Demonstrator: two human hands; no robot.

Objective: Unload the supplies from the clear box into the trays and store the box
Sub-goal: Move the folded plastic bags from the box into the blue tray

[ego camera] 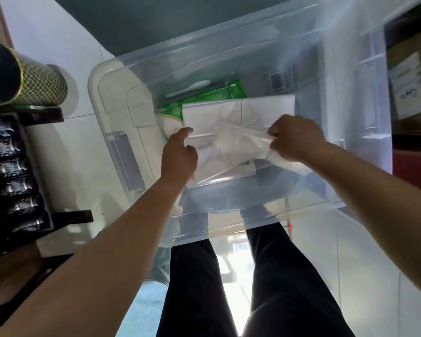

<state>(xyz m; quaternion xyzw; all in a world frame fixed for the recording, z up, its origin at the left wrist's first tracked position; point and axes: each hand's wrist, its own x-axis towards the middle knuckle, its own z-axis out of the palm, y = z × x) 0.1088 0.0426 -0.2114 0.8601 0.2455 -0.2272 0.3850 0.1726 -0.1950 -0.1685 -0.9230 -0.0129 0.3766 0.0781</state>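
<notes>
Clear box on the pale floor, just ahead of two dark-trousered legs, seen from above. Inside, near the middle: a clear bag of white sheets, lying partly over a green packet toward the far-left corner. Farther back, against the box bottom, a slim white stick-like item, too blurred to name.

Right hand down inside the box, fingers pinched tight on the bag's bunched right edge. Left hand also inside, at the bag's left edge, forefinger stretched out onto the plastic, remaining fingers curled loosely; grip on the bag not certain from this angle. Both forearms bare, reaching in over the near wall.

Left of the box, well apart: a dark tray with a row of shiny black wrapped pieces, and beside it a patterned tube lying on its side. Right of the box, a brown carton bearing a white label.
</notes>
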